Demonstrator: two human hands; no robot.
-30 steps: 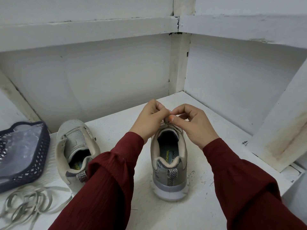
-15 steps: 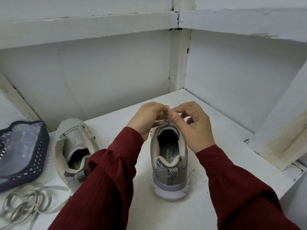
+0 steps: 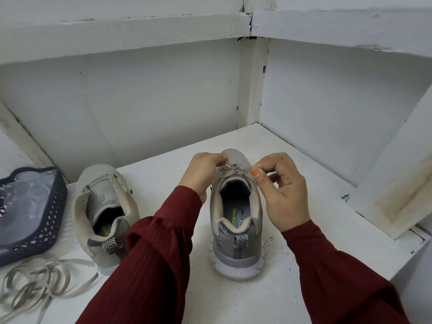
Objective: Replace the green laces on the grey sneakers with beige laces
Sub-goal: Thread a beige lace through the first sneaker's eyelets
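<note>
Here, well left of the laced grey sneaker (image 3: 236,230), a dark mesh basket (image 3: 35,218) and a heap of loose pale laces (image 3: 39,281) lie on the white shelf (image 3: 304,265). Just left of it stands the unlaced sneaker (image 3: 102,213). Above its tongue the left hand (image 3: 201,169) pinches the beige lace (image 3: 231,169) in a narrow grip. The right hand (image 3: 285,195) pinches the lace's other side.

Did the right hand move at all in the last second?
Yes. Against the laced sneaker, the right hand has pulled rightward with the lace, away from the left hand it was touching.
</note>
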